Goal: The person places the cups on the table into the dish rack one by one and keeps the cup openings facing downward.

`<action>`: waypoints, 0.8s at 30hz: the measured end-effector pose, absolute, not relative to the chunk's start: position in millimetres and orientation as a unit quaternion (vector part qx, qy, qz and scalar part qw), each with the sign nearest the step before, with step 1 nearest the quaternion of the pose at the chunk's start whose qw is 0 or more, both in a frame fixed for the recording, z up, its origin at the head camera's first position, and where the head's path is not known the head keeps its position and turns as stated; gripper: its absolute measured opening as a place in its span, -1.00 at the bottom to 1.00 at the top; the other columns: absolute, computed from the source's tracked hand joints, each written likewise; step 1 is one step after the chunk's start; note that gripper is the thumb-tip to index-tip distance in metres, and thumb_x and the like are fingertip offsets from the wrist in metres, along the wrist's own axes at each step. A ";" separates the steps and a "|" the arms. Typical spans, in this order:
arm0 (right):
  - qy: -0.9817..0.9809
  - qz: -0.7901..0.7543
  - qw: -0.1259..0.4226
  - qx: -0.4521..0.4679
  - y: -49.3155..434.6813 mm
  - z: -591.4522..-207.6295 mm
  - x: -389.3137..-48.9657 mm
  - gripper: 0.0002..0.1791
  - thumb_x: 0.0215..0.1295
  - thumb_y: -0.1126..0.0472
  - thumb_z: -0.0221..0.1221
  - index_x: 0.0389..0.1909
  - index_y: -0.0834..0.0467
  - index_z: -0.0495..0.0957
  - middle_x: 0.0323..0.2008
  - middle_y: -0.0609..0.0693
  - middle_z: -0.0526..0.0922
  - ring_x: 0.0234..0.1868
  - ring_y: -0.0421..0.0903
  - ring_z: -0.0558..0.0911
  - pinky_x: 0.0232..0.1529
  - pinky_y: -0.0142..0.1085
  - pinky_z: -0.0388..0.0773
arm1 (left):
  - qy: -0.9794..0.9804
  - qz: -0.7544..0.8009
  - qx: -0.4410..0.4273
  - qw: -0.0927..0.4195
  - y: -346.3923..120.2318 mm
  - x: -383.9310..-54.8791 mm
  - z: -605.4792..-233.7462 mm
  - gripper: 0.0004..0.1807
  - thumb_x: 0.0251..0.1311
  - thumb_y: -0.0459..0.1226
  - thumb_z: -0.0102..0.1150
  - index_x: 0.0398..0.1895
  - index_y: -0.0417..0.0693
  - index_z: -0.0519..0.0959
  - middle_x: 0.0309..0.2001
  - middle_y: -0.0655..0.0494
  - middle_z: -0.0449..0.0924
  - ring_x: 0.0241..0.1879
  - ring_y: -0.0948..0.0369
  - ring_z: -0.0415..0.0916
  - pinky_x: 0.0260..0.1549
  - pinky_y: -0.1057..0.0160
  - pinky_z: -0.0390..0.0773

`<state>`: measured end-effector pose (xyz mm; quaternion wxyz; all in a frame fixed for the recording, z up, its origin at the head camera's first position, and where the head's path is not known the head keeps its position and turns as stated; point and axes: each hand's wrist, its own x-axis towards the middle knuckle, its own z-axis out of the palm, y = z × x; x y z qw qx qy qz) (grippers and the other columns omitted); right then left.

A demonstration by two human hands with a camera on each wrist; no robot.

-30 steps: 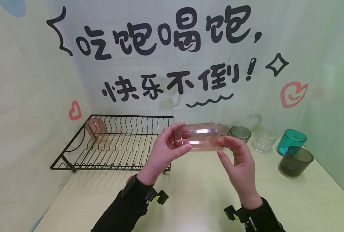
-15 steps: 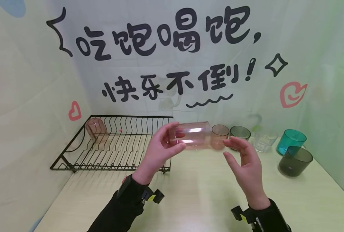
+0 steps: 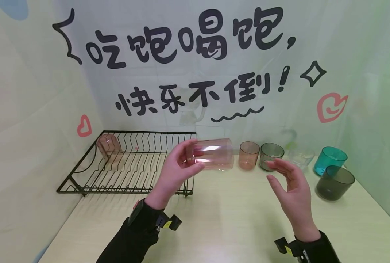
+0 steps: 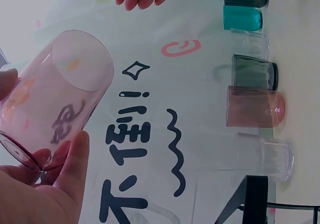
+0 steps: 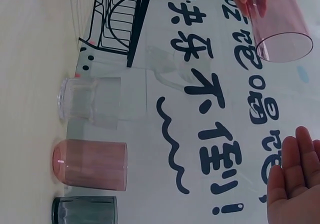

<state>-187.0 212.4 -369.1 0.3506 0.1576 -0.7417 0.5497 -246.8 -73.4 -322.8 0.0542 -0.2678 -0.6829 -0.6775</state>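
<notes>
My left hand (image 3: 173, 171) grips a transparent pink glass (image 3: 212, 155) near its base, thumb in front and fingers behind. The glass lies sideways in the air, with its mouth toward the right. In the left wrist view the base of this pink glass (image 4: 55, 101) sits between the thumb and fingers. My right hand (image 3: 294, 193) is apart from it on the right, fingers extended and palm turned inward, holding nothing. Behind the right hand's fingertips a grey-green glass (image 3: 269, 155) stands upright on the table.
A black wire rack (image 3: 122, 191) at the left bears another pink glass (image 3: 110, 145). Along the back stand a smaller pink glass (image 3: 247, 157), a clear glass (image 3: 301, 159), a teal glass (image 3: 329, 162) and a dark glass (image 3: 334, 184). The wrist views show another clear glass (image 5: 92, 99).
My right hand has come away from the pink glass's mouth end and moved right. My left hand has shifted slightly left with the glass, uncovering the smaller pink glass behind.
</notes>
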 end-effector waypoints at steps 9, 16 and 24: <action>-0.753 0.542 0.349 0.128 228.9 -371.5 -184.1 -0.43 0.04 0.44 0.16 0.13 0.13 0.34 -0.02 0.05 0.52 0.02 -0.10 0.45 0.08 -0.33 0.29 | -0.696 -0.671 -0.247 0.060 -83.3 -249.3 -325.9 -0.31 -0.14 -0.17 0.35 0.15 0.12 0.32 0.01 0.03 0.40 0.00 0.12 0.42 -0.07 0.18 0.44; -0.761 0.524 0.364 0.117 239.4 -374.8 -184.0 -0.42 0.02 0.46 0.17 0.13 0.17 0.33 -0.03 0.11 0.52 0.01 -0.13 0.45 0.06 -0.38 0.30 | -0.704 -0.666 -0.239 0.063 -89.1 -250.9 -328.2 -0.31 -0.15 -0.15 0.36 0.15 0.16 0.31 0.01 0.02 0.39 -0.03 0.09 0.43 -0.09 0.17 0.45; -0.774 0.506 0.363 0.112 249.3 -378.2 -184.9 -0.40 -0.01 0.47 0.18 0.13 0.20 0.33 -0.02 0.11 0.51 0.02 -0.15 0.45 0.05 -0.40 0.29 | -0.712 -0.657 -0.235 0.075 -97.3 -253.1 -328.0 -0.31 -0.14 -0.16 0.35 0.15 0.11 0.32 0.00 -0.02 0.38 -0.03 0.08 0.43 -0.09 0.19 0.45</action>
